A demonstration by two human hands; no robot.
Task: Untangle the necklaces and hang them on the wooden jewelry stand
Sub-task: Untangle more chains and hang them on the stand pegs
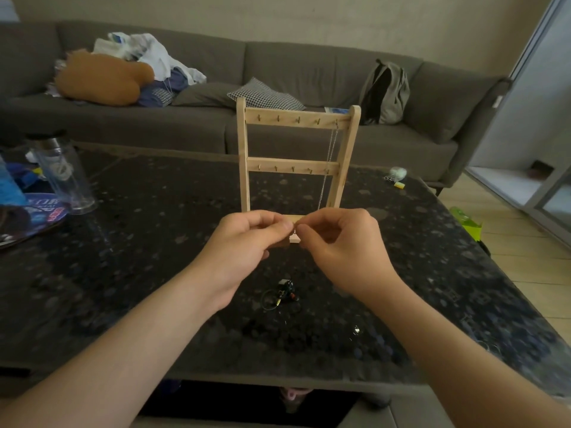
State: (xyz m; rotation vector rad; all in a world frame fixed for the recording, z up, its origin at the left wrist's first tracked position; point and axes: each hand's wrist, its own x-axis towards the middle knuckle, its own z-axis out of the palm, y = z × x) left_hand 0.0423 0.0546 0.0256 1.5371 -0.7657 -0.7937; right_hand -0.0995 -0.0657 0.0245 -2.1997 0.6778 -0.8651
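2 hands (247, 242) (343, 242) on 1 chain (330, 159)

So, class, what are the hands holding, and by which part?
Both the left hand and right hand pinch the thin silver necklace at its lower end; its top hangs from the wooden stand.

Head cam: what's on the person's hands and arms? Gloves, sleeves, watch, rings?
Nothing worn shows. The left hand and right hand are bare: no gloves, no rings visible. The left forearm and right forearm are uncovered to the frame edge: no sleeves, watch, bracelet or markings.
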